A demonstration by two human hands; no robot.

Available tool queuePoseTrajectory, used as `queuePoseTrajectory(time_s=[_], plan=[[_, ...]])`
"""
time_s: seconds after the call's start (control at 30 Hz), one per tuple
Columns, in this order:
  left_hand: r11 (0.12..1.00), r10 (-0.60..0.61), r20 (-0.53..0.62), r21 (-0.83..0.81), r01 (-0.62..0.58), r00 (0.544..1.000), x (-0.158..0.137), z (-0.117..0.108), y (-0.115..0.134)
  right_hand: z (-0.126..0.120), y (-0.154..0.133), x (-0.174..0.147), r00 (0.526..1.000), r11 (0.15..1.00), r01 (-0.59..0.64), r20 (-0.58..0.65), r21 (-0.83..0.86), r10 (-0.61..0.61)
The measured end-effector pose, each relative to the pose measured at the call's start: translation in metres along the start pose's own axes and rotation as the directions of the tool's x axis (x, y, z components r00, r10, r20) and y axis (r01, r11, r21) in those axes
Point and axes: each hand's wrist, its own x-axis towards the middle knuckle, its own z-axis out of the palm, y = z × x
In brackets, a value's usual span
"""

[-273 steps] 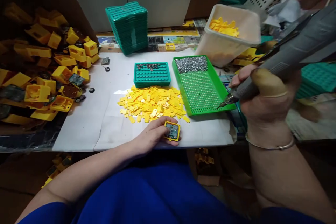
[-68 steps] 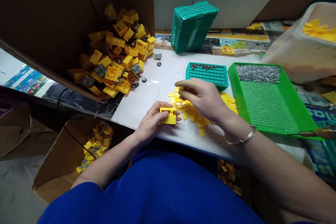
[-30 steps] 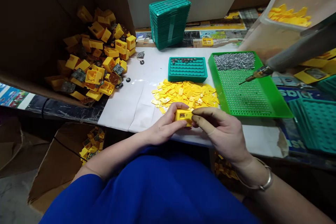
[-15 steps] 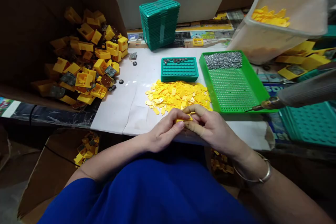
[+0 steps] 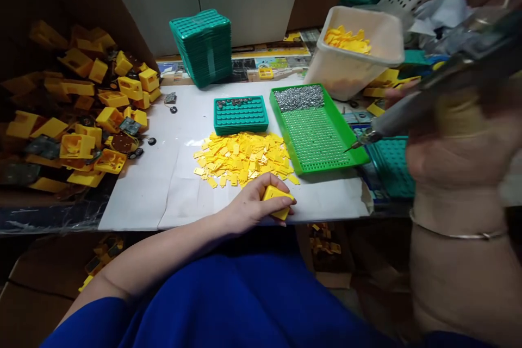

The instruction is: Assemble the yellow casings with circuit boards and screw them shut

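**Yellow Case in Left Hand, Screwdriver in Right Hand**

From where I stand, the left hand (image 5: pixel 256 204) is clamped on one yellow case (image 5: pixel 275 193): thumb across the upper face, fingers curled round the far side. The case is above the near part of the white sheet (image 5: pixel 326 198).

Handling: the case should be light and stiff, its smooth plastic slightly slippery. Any circuit board inside would be the fragile part. Take hold by the side walls.

The right hand (image 5: pixel 457 152), blurred, is wrapped round one grey screwdriver (image 5: pixel 424 100); exact finger placement cannot be read. The tip hangs at the near right corner of the green tray (image 5: pixel 348 125); contact cannot be told. The tool is probably heavier than the case; grip its barrel.

Counts, moving outward:
- Yellow tabs (image 5: pixel 247 157): one pile, uncountable, just beyond the left hand.
- Green tray: one, with metal pieces (image 5: pixel 299 98) banked at the far end, uncountable.
- Teal tray (image 5: pixel 240 117): beside the green one, small dark parts along its back; one tall teal stack (image 5: pixel 204 49) behind.
- White tub (image 5: pixel 346 79): one, holding yellow pieces.
- Heap of yellow cases (image 5: pixel 77 147): left, too overlapped to count.
- Black discs (image 5: pixel 152 141): two loose near the heap.
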Motion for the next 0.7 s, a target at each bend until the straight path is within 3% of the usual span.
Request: queuePoseTrajectory(time_s=[0.1, 0.2, 0.3, 0.43, 0.7], plan=[[0.999, -0.031, -0.025, -0.026, 0.030, 0.999, 0.006, 0.002, -0.003, 0.002, 0.015, 0.005, 0.997, 0.986, 0.005, -0.074, 0.167, 0.007], [0.999, -0.039, -0.022, -0.020, 0.039, 0.999, 0.007, 0.002, -0.004, 0.006, 0.027, 0.002, 0.981, 0.979, -0.075, -0.160, 0.188, 0.106], [0.999, -0.041, -0.016, -0.001, 0.040, 0.999, 0.007, 0.002, -0.002, 0.008, 0.037, -0.001, 0.964, 0.984, -0.046, -0.251, 0.172, 0.089], [0.999, -0.050, -0.016, -0.014, 0.050, 0.999, 0.007, 0.002, 0.000, 0.010, 0.046, -0.004, 0.963, 0.992, -0.009, -0.267, 0.130, 0.044], [1.000, -0.009, -0.091, -0.002, 0.009, 0.996, 0.011, -0.004, 0.005, 0.011, 0.048, -0.010, 0.957, 0.991, -0.066, -0.273, 0.119, 0.097]])
